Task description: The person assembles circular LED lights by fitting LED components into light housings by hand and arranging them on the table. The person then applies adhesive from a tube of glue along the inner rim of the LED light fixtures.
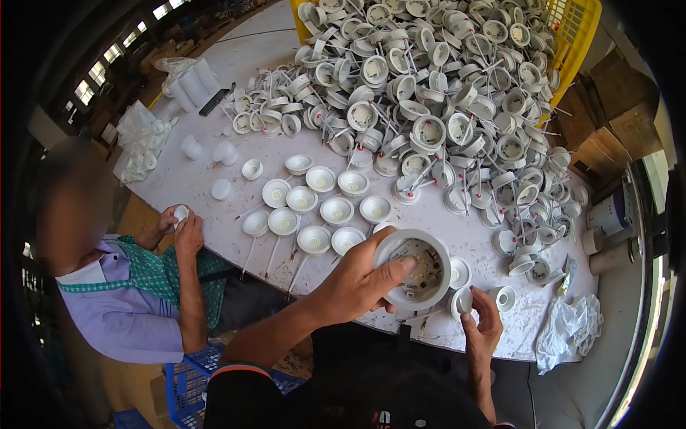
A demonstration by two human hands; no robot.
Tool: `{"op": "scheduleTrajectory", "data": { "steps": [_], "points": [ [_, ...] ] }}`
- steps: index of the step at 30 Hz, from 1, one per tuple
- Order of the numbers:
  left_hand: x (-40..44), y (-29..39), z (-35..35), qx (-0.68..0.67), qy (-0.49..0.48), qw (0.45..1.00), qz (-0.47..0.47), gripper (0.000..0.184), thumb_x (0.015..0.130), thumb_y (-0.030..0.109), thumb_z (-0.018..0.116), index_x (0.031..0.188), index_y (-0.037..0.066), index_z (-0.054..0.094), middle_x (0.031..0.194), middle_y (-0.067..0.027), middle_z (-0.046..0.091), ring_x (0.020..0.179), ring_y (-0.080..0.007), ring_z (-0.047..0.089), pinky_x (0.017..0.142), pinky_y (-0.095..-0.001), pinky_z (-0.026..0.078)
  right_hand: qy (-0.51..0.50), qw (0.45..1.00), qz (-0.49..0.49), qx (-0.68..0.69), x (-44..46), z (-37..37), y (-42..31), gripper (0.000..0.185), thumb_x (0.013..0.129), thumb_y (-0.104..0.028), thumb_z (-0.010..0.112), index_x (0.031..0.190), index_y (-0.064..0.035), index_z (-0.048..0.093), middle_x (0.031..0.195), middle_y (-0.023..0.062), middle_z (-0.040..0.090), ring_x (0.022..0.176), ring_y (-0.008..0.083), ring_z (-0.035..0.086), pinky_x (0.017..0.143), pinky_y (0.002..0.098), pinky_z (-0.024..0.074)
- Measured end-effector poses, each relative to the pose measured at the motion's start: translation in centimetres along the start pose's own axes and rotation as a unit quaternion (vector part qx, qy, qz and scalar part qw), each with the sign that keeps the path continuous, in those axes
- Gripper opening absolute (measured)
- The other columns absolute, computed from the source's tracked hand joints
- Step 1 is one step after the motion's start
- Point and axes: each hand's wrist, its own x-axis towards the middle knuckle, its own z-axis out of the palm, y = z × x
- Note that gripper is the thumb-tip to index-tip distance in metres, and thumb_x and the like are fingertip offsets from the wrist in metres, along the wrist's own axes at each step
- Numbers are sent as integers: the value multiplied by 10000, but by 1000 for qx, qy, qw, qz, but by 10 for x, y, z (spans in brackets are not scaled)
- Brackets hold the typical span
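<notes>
Left hand grips white housing near the table edge

The lamps were white, the basket yellow, the crate blue. The apron was checked green and white, the shirt lavender, the near sleeve black with orange edging.

A pale table carries a big heap of lamp parts across its far middle and right, a yellow basket around the heap's far end. Left of middle, nearer, white cups sit in rough rows. Farther left lie caps, a clear bag and a black bar; near right, a crumpled white sheet.
</notes>
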Motion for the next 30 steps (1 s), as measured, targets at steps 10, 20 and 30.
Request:
{"op": "scheduleTrajectory", "data": {
  "steps": [10,20,30],
  "points": [
    [-18,-96,40,-129,61,968,-206,425,971,372,363,1202,23,434,847,-47,562,570,-57,459,418,-178,290,1,980,-157,-124,11,-3,-47,513,685,-88,756,1163,-65,570,1202,120,573,1127,277,523,932,375,404],
    [-15,-100,63,-74,29,988,-129,572,975,421,284,1323,-27,355,909,-55,550,663,-66,467,520,-188,345,-125,941,-238,-206,16,7,-50,580,681,-225,757,1206,-95,548,1274,84,523,1215,272,441,928,398,351],
    [-22,-94,58,-79,6,985,-156,478,986,367,311,1258,-13,409,1055,-84,543,868,-131,508,674,-261,391,-78,983,-150,-71,1,7,-29,482,784,-206,694,1214,-60,533,1257,106,524,1164,258,468,906,356,390]
  ]
}}
